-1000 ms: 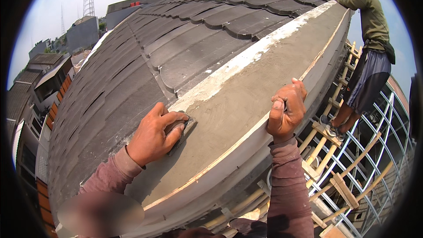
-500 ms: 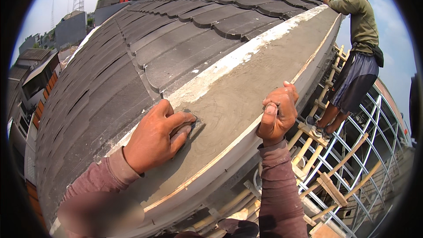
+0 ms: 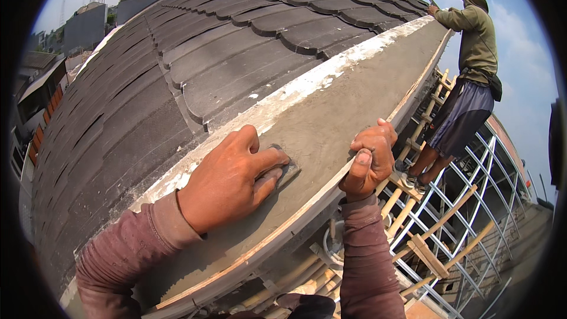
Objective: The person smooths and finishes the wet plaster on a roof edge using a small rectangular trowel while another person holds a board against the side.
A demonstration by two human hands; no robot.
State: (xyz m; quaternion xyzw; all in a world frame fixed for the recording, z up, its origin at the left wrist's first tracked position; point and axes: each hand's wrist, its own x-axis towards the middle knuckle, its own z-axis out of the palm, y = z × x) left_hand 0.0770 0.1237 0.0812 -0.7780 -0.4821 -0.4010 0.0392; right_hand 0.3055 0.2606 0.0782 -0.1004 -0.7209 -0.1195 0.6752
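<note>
Mortar (image 3: pixel 354 97) covers the roof edge between a white band (image 3: pixel 295 91) and a wooden strip (image 3: pixel 283 224); beyond the strip, a scaffold (image 3: pixel 428 257) lies below. Open mortar stretches from the float (image 3: pixel 289 172) toward a co-worker (image 3: pixel 477 41). Left hand (image 3: pixel 230 171), fingers curled, grips the float against the mortar. Right hand (image 3: pixel 372 156) is clenched at the strip; what it grasps, I cannot tell.

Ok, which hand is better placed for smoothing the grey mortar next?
Probably the left hand: it holds the flat tool on the grey mortar. The right hand is curled at the wooden edge strip, showing no tool.
</note>
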